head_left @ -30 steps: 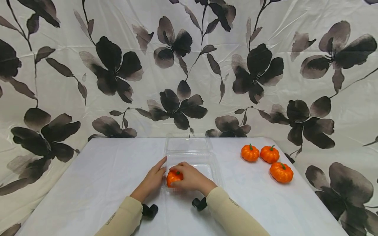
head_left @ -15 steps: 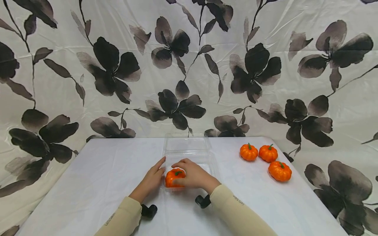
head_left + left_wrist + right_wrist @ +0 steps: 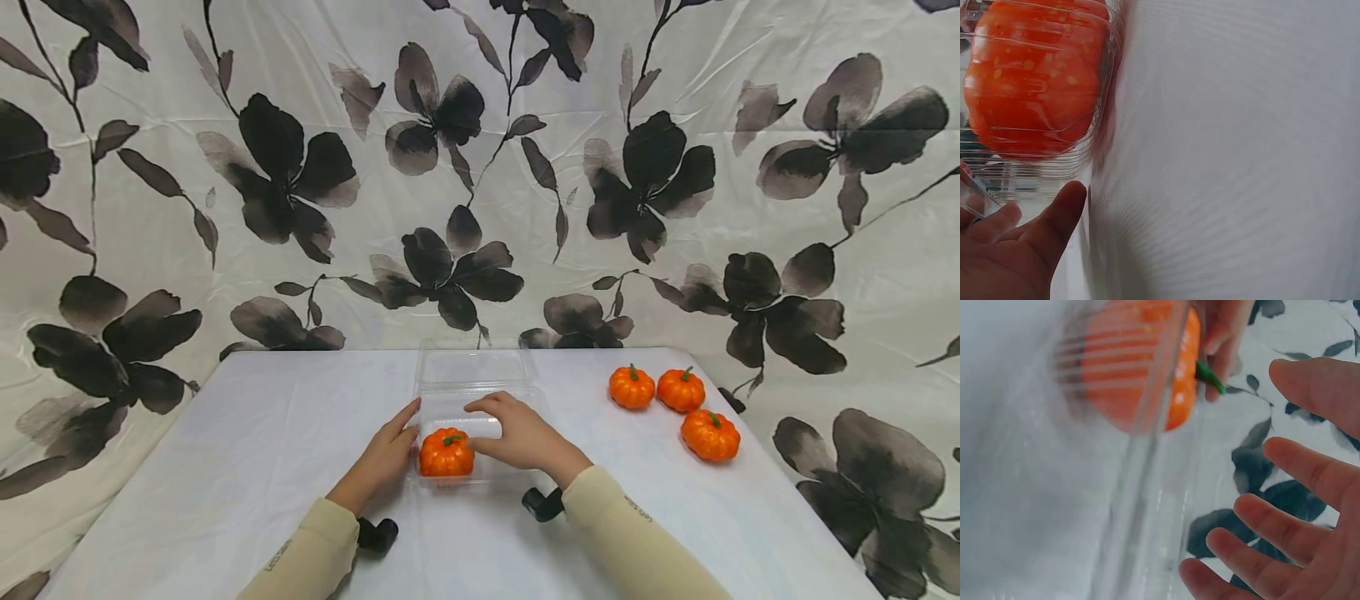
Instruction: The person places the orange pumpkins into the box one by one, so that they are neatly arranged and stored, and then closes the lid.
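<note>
A clear plastic clamshell container (image 3: 510, 472) stands on the table with its lid (image 3: 474, 367) raised at the back. In its front left corner sits an orange pumpkin (image 3: 446, 454) with a green stem, seen through the ribbed wall in the left wrist view. My left hand (image 3: 386, 457) rests along the container's left side, its index finger straight. Over the container's right half, my right hand (image 3: 525, 435) holds nothing; its fingers are spread in the right wrist view. The thumb is close to the pumpkin, and whether it touches is hard to tell.
Three more orange pumpkins stand together at the table's right: a left one (image 3: 632, 388), a back one (image 3: 681, 390) and a front one (image 3: 711, 436). A white cloth covers the table (image 3: 262, 433). Behind it hangs a floral curtain (image 3: 555, 250).
My right hand has let go of the pumpkin and moved up and to the right. The pumpkin stays in the container's front left corner. My left hand has barely moved.
</note>
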Demonstrator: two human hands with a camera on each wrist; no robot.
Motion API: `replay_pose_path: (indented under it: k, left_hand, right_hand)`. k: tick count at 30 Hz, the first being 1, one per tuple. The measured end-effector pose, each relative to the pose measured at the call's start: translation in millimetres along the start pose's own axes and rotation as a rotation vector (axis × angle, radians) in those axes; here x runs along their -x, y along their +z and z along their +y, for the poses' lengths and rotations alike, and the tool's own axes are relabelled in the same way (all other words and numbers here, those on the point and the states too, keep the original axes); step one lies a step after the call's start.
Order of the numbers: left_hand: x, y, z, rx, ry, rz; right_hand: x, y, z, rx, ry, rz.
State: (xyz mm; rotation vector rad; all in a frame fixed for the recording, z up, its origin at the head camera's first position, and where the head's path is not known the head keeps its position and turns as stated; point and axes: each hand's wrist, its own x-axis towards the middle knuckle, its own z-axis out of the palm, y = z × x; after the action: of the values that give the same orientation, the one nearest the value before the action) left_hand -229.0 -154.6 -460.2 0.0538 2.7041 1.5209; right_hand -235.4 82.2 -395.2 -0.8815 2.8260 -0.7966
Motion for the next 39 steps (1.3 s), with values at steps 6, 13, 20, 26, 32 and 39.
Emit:
replay_pose_path:
  k: [6,13,20,26,32,39]
  left_hand:
    - [-1.0,-0.7,-1.1,0.010,-0.030,-0.020]
    - [-1.6,0.0,-0.4,0.014,-0.031,-0.025]
    - [-2.1,0.2,-0.7,0.008,-0.046,-0.022]
    - [-2.9,1.0,-1.0,0.007,-0.043,-0.022]
    - [-2.1,0.6,1.3,-0.001,-0.047,-0.023]
    - [-2.4,1.4,1.8,0.001,-0.054,-0.023]
  right_hand:
    - [5.7,-10.3,11.0,-0.013,0.020,0.034]
    - [11.0,-18.7,22.8,0.007,0.054,0.081]
    - [18.6,-28.2,31.6,-0.018,0.114,0.124]
    - [25.7,-35.2,44.0,-0.016,0.142,0.157]
    - [33.4,-37.9,57.7,-0.015,0.165,0.191]
    - [39.5,-44.2,71.9,0.011,0.175,0.204]
